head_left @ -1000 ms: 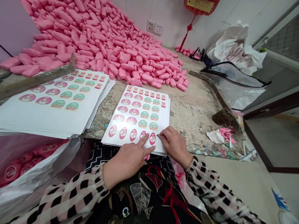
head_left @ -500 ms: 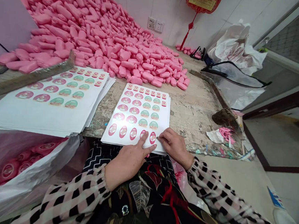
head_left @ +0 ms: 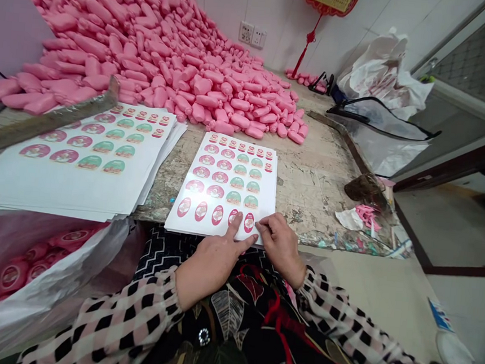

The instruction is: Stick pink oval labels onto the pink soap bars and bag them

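Observation:
A stack of white sticker sheets (head_left: 179,220) lies at the table's front edge, printed with rows of pink and green labels. My left hand (head_left: 213,256) rests on its lower right part, fingers spread, the index finger covering part of one pink oval sticker. Just right of that fingertip is the last oval sticker (head_left: 248,222) of the bottom row, which looks flat on the sheet. At this sticker's right edge, my right hand (head_left: 279,242) has its thumb and index finger pinched together. Whatever is between those fingertips is too small to make out.
A large heap of pink bottles (head_left: 152,49) covers the back left. Another stack of sticker sheets (head_left: 55,188) lies at left under a wooden bar (head_left: 47,125). Below it, a plastic bag (head_left: 87,259) holds labelled pink bottles. Paper scraps (head_left: 349,220) lie at right.
The camera view has shifted slightly. Both hands stay at the same oval sticker, with the right fingers still pinched at its edge and little other visible movement.

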Demonstrator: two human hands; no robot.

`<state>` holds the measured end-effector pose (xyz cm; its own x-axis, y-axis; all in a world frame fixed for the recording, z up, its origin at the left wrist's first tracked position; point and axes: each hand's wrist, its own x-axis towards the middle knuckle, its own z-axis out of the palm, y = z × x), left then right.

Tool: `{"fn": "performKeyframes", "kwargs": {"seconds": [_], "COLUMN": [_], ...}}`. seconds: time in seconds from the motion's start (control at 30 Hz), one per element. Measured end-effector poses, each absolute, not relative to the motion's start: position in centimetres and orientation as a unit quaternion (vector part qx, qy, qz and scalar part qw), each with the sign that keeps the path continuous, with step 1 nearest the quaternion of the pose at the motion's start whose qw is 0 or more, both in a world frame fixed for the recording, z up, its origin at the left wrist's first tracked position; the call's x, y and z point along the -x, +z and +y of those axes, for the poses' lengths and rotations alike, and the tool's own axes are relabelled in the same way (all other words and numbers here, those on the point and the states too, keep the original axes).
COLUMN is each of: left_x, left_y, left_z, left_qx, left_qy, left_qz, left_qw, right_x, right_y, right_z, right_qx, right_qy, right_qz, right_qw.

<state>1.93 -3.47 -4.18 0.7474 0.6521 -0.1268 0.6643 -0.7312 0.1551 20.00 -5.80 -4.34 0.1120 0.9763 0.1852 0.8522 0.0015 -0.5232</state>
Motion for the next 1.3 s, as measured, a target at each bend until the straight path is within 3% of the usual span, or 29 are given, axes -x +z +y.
{"fn": "performKeyframes", "kwargs": {"seconds": [1.3], "left_x": [-1.8], "left_y": [-4.5], "left_z": [-3.4], "left_qx": [-0.927], "left_qy": [0.014], "left_qz": [0.354], "left_qw": [0.125], "right_x": [-18.7], "right_y": [-1.2], "right_z": [-4.3], "right_qx": [0.758], "right_qy": [0.083], "right_qz": [-0.625], "right_qw": [0.168]}}
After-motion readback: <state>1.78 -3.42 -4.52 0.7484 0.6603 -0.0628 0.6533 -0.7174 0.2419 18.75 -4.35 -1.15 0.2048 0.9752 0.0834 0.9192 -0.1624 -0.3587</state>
